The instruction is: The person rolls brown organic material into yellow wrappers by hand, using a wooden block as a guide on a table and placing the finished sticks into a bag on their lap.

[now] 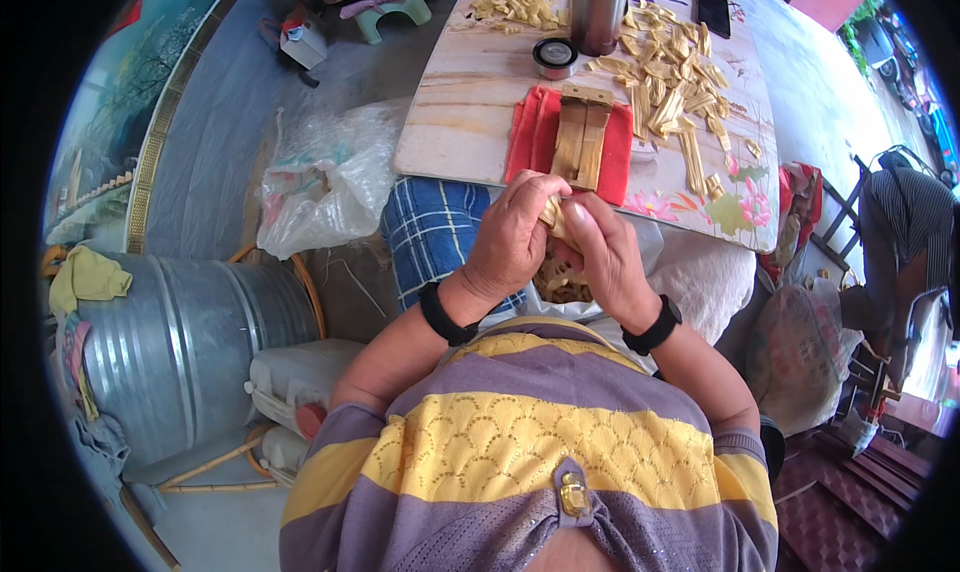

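Both hands meet just off the near edge of the table. My left hand [513, 234] and my right hand [606, 257] are closed, fingertips together, on a pale yellow, folded-looking strip [552, 218]. Fingers cover much of it, and its exact kind is unclear. Directly beyond them, a narrow wooden block with a raised crosspiece [580, 142] lies on a folded red cloth [535, 122]. Below the hands, an open white bag on my lap holds more yellowish pieces [562, 280], partly hidden.
Loose yellow strips [672, 77] cover the table's [450, 122] right side. A steel tumbler [598, 12], a round lid [555, 58] and a phone [712, 12] stand or lie farther back. Left are a clear plastic bag [330, 172] and a metal drum [200, 342]. Another person [905, 232] bends at right.
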Tool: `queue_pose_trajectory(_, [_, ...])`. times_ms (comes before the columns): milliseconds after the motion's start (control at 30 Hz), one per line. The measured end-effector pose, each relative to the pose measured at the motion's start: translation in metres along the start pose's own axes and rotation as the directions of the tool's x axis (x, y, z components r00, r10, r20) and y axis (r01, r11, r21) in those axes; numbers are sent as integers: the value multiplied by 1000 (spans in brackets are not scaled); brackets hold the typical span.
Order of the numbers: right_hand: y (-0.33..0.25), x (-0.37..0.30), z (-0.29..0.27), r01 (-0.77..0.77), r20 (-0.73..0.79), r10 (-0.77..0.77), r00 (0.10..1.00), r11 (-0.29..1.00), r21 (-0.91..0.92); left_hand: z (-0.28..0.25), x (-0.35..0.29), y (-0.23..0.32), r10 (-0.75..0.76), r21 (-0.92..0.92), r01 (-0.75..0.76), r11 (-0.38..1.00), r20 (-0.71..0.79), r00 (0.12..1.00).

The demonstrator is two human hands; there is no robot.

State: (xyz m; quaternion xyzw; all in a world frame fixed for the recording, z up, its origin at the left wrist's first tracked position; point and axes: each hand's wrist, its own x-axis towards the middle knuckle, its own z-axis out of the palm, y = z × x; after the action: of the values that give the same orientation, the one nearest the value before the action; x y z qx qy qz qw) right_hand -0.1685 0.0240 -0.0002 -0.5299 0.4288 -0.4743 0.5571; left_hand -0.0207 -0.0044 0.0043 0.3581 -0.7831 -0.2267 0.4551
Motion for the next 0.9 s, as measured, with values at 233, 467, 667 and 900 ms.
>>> queue_pose_trajectory(233, [-9, -2, -15, 289, -29, -341, 940, 835, -469, -3, 0, -2, -441, -703, 548, 453, 358, 823])
queue_pose_trajectory(467, [-28, -9, -15, -148, 175, 104, 979, 954, 260, -4, 2, -9, -320, -496, 388, 777, 219, 922])
queue_pose_trajectory(667, [-17, -1, -12, -31, 28, 28, 999, 992, 125, -6, -1, 4, -425, -520, 478, 708, 227, 876])
queue_pose_trajectory(900, [-12, 5, -30, -208, -27, 239, 971, 891, 405, -13, 5, 2, -406, -630, 554, 544, 380, 831])
